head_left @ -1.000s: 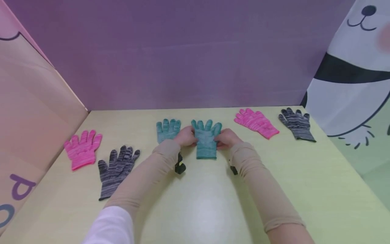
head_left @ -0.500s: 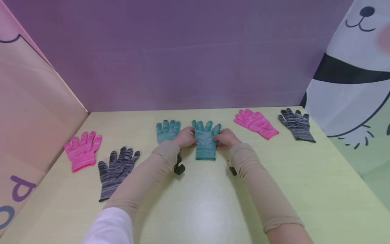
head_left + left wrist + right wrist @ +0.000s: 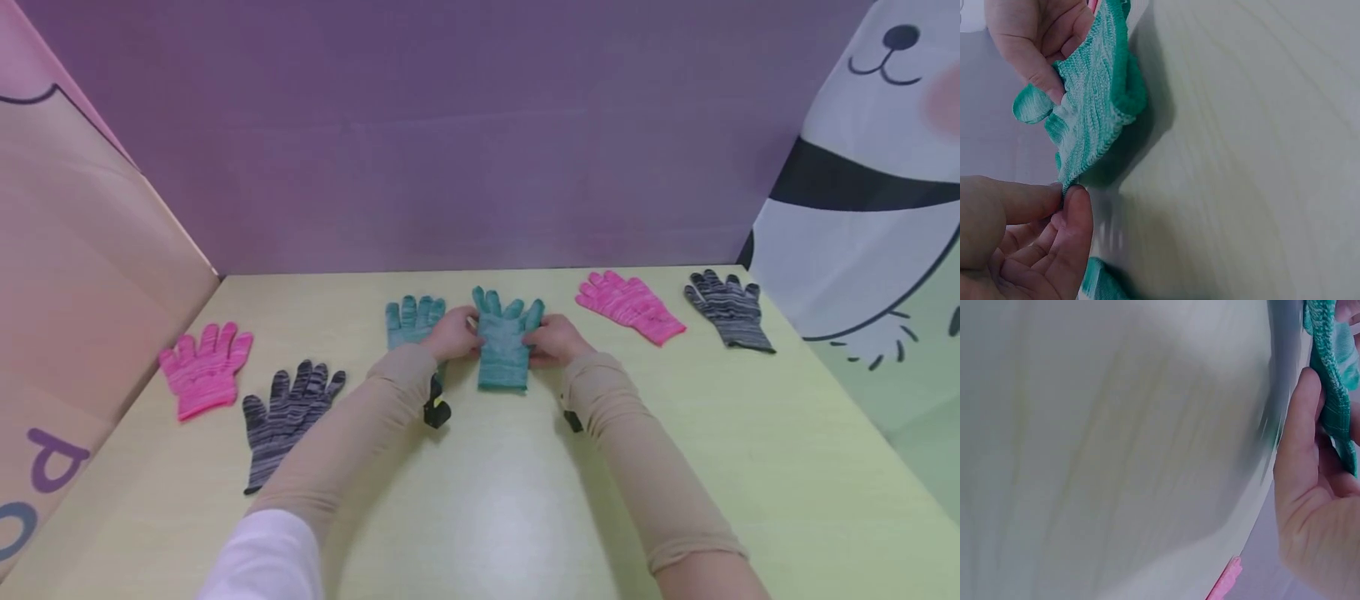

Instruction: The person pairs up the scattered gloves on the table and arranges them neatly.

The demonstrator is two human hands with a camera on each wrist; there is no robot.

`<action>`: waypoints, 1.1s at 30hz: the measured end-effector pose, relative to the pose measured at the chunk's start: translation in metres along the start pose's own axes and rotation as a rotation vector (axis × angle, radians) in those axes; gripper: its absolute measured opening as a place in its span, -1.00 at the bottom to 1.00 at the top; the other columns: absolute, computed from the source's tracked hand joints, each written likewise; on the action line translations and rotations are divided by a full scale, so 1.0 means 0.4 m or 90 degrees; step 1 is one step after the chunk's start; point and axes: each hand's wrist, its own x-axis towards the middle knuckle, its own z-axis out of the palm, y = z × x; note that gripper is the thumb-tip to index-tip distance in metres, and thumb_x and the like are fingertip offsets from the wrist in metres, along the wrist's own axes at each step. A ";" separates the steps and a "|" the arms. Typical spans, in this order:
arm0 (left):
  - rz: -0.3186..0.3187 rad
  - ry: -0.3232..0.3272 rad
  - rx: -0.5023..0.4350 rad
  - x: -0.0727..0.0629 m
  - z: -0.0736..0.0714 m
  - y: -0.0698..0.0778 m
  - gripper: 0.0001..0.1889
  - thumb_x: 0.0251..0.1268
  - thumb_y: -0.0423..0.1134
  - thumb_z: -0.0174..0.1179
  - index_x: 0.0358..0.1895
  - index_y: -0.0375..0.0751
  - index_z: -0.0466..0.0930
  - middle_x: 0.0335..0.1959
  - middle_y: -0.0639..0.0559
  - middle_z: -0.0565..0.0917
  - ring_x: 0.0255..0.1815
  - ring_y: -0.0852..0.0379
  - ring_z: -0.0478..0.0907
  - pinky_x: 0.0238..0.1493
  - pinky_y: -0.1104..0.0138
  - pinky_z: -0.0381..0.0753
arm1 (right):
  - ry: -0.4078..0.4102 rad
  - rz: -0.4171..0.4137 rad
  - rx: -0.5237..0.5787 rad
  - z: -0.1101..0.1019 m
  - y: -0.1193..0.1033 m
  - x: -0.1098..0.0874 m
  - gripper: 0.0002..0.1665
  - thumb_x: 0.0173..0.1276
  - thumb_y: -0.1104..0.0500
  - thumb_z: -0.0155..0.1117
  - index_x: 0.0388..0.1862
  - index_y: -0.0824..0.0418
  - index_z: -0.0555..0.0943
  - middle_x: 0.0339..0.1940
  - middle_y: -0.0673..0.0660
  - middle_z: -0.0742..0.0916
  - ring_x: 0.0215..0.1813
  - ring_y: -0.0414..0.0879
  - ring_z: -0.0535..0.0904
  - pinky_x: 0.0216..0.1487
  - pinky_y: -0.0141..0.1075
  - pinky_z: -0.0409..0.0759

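A teal knitted glove (image 3: 503,346) hangs between both hands in the head view, fingers pointing away and cuff toward me. My left hand (image 3: 452,333) pinches its left edge between thumb and fingertips, as the left wrist view shows on the glove (image 3: 1094,100). On the opposite edge my right hand (image 3: 558,340) grips it, thumb on top and fingers beneath. In the wrist views the glove is raised off the table, with a shadow below. A second teal glove (image 3: 415,321) lies just left, its lower part hidden behind my left hand.
On the pale table (image 3: 495,500) lie a pink glove (image 3: 206,371) and a grey-black striped glove (image 3: 285,421) at left, the latter partly behind my left forearm. Another pink glove (image 3: 632,306) and striped glove (image 3: 729,307) lie at back right. A purple panel (image 3: 480,133) stands behind.
The glove between the hands has tilted and lifted slightly, its fingers rising a little in the head view. Both hands keep their hold with hardly any shift.
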 end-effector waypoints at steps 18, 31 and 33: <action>0.018 0.008 -0.080 -0.031 -0.121 -0.010 -0.50 0.33 -0.43 0.07 0.31 -0.43 0.21 -0.08 -0.31 0.50 -0.11 -0.18 0.63 -0.02 0.13 0.65 | 0.006 -0.112 0.046 0.056 -0.063 0.001 -0.48 0.35 0.36 0.09 0.28 0.45 0.33 0.11 0.36 0.51 0.07 0.12 0.55 0.06 -0.12 0.62; 0.029 0.044 -0.054 -0.073 -0.191 -0.081 -0.53 0.30 -0.47 0.09 0.23 -0.55 0.24 -0.26 -0.20 0.48 -0.38 0.07 0.65 -0.08 0.13 0.67 | -0.021 -0.135 0.076 0.161 -0.093 0.013 -0.54 0.37 0.35 0.11 0.24 0.40 0.39 0.13 0.35 0.53 0.12 0.17 0.55 0.09 -0.09 0.60; 0.030 0.047 -0.057 -0.079 -0.199 -0.093 -0.55 0.29 -0.48 0.09 0.20 -0.57 0.26 -0.29 -0.19 0.47 -0.43 0.18 0.61 -0.08 0.12 0.67 | -0.021 -0.134 0.075 0.178 -0.097 0.016 -0.55 0.36 0.35 0.12 0.22 0.40 0.41 0.11 0.35 0.54 0.10 0.16 0.56 0.08 -0.10 0.61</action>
